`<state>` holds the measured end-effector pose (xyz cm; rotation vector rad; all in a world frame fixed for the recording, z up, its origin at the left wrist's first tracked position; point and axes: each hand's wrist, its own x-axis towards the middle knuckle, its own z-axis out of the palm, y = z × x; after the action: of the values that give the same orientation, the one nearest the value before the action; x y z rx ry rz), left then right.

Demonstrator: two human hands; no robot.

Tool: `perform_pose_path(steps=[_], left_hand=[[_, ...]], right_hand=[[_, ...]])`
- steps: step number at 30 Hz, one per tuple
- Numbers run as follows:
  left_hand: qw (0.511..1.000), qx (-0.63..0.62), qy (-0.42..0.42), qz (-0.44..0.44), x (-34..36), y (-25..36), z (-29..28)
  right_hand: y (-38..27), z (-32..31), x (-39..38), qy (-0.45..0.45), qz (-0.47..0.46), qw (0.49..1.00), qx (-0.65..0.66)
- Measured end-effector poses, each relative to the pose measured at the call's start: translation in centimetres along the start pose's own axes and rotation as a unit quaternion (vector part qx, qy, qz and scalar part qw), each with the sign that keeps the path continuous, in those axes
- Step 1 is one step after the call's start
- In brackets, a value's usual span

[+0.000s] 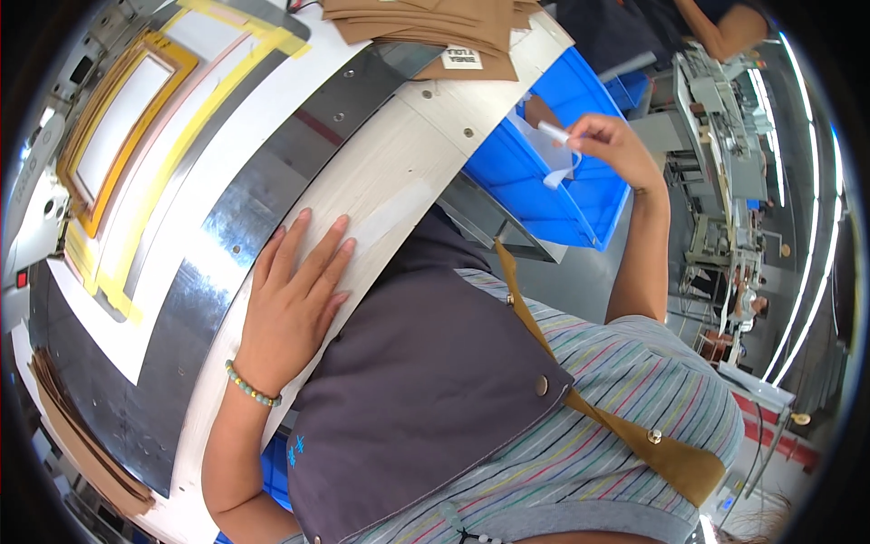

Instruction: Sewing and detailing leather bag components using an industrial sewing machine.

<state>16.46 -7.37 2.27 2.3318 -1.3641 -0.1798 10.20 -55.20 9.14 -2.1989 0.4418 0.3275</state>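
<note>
My left hand [292,299] lies flat with fingers spread on the pale wooden table edge [381,163], beside a shiny metal strip [236,236]. A faint pale strip lies on the wood near its fingertips. At the right, my right hand [612,150] pinches a small white piece [555,136] over a blue bin [594,218]. A white ribbon-like strip dangles below it. The bin holds something translucent white and something brown, partly hidden.
Brown cut pieces [417,27] are stacked at the table's back, more [82,426] at lower left. A yellow-framed jig [127,136] sits left beside machinery [32,208]. Behind the bin are workstations [716,181] and another person's arm [725,36] at top right.
</note>
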Motion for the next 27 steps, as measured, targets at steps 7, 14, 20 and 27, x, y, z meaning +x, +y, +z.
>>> perform_pose_path(steps=[7, 14, 20, 27], left_hand=[[1.0, -0.009, 0.004, 0.01, -0.6, -1.0, 0.6], [0.872, -0.413, 0.231, -0.125, 2.8, 0.0, -1.8], [0.789, -0.53, 0.246, -0.188, 5.9, -0.5, -2.0], [0.793, -0.526, 0.221, -0.211, 5.4, -1.4, -2.4]], right_hand=[[-2.3, 1.0, 4.8, -0.054, -0.331, 0.879, 0.338], [-14.7, 12.6, 7.7, -0.17, -0.428, 0.884, 0.075], [-16.8, 16.5, 6.8, -0.182, -0.427, 0.885, 0.034], [-11.3, 7.1, 4.9, -0.188, -0.26, 0.945, -0.056]])
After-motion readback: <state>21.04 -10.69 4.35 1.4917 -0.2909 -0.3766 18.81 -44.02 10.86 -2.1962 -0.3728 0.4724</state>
